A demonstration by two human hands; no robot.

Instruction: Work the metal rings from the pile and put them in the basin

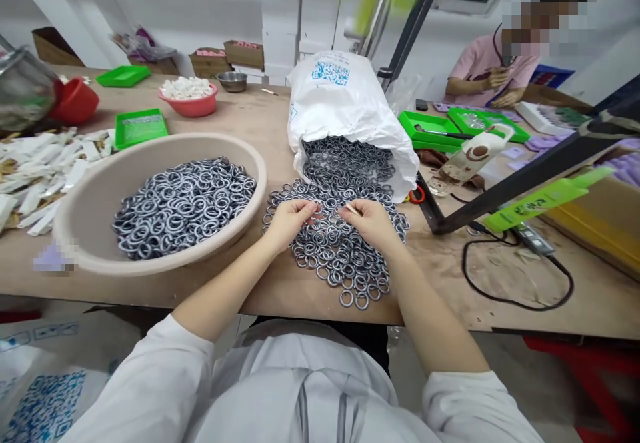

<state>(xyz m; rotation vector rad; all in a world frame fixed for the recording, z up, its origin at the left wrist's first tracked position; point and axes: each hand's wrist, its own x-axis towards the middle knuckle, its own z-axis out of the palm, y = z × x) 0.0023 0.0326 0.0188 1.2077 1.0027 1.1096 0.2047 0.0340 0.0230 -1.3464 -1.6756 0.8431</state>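
Over a heap of grey rings (pixel 345 263) on the table, my two hands work close together. My left hand (pixel 290 224) is closed, thumb and fingertips pinching a grey ring at the heap's upper part. My right hand (pixel 375 225), also closed, grips a thin, light-coloured stick-like tool (pixel 353 209), mostly hidden by the fingers. Behind the hands lies a white sack (pixel 340 106) on its side, its mouth toward me and rings spilling out. To the left, a large beige basin (pixel 259 176) holds many more rings.
White strips (pixel 40 169) lie piled at far left. Green trays (pixel 141 129), a red bowl (pixel 190 107) and a metal bowl (pixel 232 81) stand behind the basin. On the right are a slanted dark metal post (pixel 525 186), a spray bottle (pixel 475 156), a cable (pixel 520 306) and a seated co-worker (pixel 493 69).
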